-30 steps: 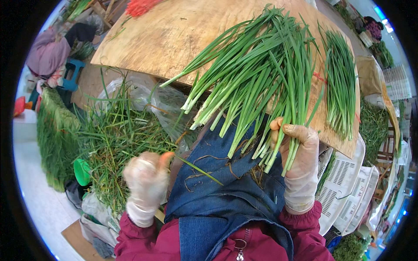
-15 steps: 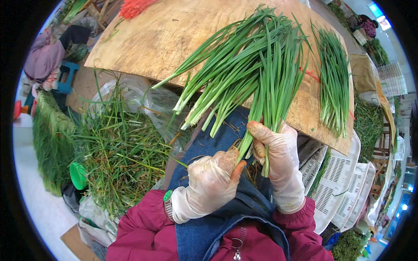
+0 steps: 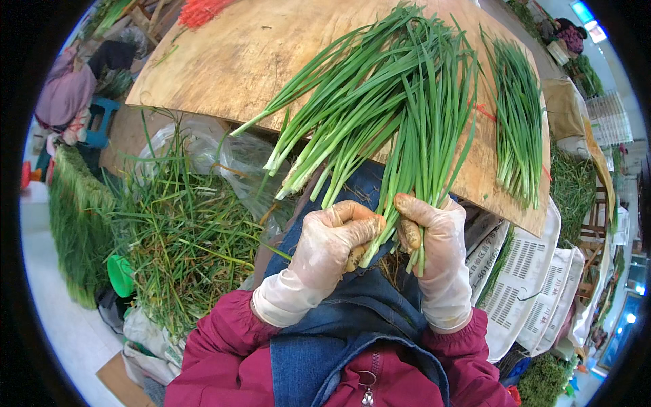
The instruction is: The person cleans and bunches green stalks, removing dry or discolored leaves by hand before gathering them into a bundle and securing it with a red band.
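Garlic chives (image 3: 434, 142) with long green leaves and pale stem ends spread over the near edge of a wooden board. My right hand (image 3: 434, 234), in a thin whitish glove, is closed round the lower stems of one bundle, thumb on top. Against the left side of those stems, my gloved left hand (image 3: 332, 241) pinches with thumb and forefinger near the pale ends. Whether it grips whole stems or a loose leaf is too small to tell. More loose chives (image 3: 332, 142) lie to the left, their stem ends hanging past the board's edge.
A tied bunch of chives (image 3: 517, 122) lies at the right of the wooden board (image 3: 224, 74). Red ties (image 3: 202, 10) sit at its far left. A heap of leaf scraps (image 3: 190, 237) fills plastic on my left. White printed sacks (image 3: 522, 278) stand at right.
My left hand has moved up and slightly right, its fingers now higher along the stems. The stem ends my right hand holds have spread a little; that hand stays nearly in place.
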`<state>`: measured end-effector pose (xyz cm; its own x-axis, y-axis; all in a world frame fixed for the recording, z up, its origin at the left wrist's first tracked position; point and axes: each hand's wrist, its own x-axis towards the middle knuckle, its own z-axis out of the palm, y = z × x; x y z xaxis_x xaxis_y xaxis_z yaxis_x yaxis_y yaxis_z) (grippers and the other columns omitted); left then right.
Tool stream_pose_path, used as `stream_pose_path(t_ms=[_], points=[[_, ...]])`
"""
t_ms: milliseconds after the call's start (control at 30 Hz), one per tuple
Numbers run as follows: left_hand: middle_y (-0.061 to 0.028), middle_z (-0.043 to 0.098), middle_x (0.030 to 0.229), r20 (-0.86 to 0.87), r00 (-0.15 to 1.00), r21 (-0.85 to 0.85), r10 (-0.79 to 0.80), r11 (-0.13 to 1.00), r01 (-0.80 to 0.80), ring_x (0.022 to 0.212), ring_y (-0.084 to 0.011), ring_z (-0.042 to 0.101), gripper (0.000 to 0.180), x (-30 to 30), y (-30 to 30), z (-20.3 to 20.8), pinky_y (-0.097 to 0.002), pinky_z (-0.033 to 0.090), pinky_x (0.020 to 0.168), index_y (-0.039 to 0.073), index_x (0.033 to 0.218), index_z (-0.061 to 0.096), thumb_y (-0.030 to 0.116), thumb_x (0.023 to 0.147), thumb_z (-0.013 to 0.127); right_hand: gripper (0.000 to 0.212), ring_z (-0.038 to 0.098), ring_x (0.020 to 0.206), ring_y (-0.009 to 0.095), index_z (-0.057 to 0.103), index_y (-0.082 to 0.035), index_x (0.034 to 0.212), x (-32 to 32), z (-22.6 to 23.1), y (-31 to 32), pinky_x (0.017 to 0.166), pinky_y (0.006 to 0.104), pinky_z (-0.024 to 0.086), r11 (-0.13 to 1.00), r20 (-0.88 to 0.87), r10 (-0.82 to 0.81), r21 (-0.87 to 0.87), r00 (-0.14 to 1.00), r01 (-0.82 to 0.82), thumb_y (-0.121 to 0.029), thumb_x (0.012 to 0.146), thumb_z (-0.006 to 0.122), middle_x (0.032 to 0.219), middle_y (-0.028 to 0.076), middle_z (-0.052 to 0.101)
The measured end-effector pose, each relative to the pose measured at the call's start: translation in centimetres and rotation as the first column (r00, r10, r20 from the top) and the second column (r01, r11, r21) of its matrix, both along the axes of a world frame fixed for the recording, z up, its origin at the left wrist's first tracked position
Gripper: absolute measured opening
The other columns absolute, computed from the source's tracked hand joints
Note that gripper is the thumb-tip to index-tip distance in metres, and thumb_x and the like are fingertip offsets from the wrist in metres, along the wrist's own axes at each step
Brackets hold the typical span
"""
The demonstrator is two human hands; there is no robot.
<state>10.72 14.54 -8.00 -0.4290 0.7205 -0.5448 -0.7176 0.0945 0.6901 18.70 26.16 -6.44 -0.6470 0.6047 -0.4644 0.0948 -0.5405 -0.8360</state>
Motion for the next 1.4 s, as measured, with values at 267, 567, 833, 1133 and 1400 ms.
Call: stream_pose_path(t_ms=[267, 567, 833, 1133, 1400], points=[[-0.0055, 0.050, 0.054, -0.073, 0.997, -0.008, 0.027, 1.000, -0.028, 0.037, -0.0081, 0.037, 0.009, -0.2, -2.0, 2.0, -0.0201, 0.027, 0.034, -0.002, 0.073, 0.054, 0.007, 0.076, 0.054, 0.014, 0.037, 0.033, 0.006, 0.056, 0.008, 0.083, -0.4, 0.1, 0.4, 0.034, 0.0187, 0.031, 0.992, -0.046, -0.013, -0.123, 0.999, 0.008, -0.001, 0.074, 0.052, 0.052, 0.007, 0.052], [-0.0030, 0.050, 0.056, -0.883, 0.424, -0.148, 0.199, 0.740, -0.656, 0.044, -0.0092, 0.046, 0.012, -3.9, -18.1, -0.5, -0.0229, 0.034, 0.038, 0.001, 0.074, 0.054, 0.011, 0.081, 0.053, 0.011, 0.039, 0.036, 0.008, 0.057, 0.007, 0.076, -0.4, 1.8, 1.4, 0.035, 0.0198, 0.031, 0.999, -0.056, 0.008, -0.034, 0.998, -0.010, -0.002, 0.075, 0.052, 0.047, 0.003, 0.047], [-0.0121, 0.058, 0.074, -0.982, -0.080, -0.123, -0.170, 0.904, -0.409, 0.059, -0.0220, 0.056, 0.021, -3.9, -9.3, -0.9, -0.0291, 0.045, 0.056, 0.001, 0.087, 0.059, 0.009, 0.069, 0.067, 0.019, 0.048, 0.042, 0.011, 0.052, 0.004, 0.088, -2.2, 0.3, 2.0, 0.037, 0.0209, 0.037, 0.974, 0.187, 0.058, 0.206, 0.981, -0.097, -0.010, 0.076, 0.058, 0.067, 0.010, 0.057], [-0.0114, 0.060, 0.074, -0.978, 0.202, -0.013, 0.055, 0.946, -0.323, 0.060, -0.0206, 0.059, 0.008, -3.6, -7.9, 0.8, -0.0263, 0.046, 0.053, 0.000, 0.077, 0.058, -0.001, 0.070, 0.062, 0.030, 0.054, 0.059, 0.009, 0.052, 0.005, 0.101, -1.7, 3.9, 0.8, 0.051, 0.0203, 0.043, 0.751, 0.206, 0.022, 0.642, 0.978, -0.152, -0.013, 0.079, 0.061, 0.073, 0.006, 0.058], [-0.0071, 0.058, 0.071, -0.699, 0.124, -0.485, -0.705, 0.339, -0.806, 0.062, -0.0217, 0.056, 0.010, -5.9, -24.4, -3.1, -0.0300, 0.045, 0.057, 0.002, 0.086, 0.058, 0.008, 0.078, 0.057, 0.044, 0.059, 0.060, 0.027, 0.050, 0.006, 0.098, -8.1, 1.5, 0.1, 0.056, 0.0343, 0.045, 0.435, 0.522, 0.097, 0.743, 0.847, -0.508, -0.029, 0.074, 0.062, 0.061, 0.012, 0.058]])
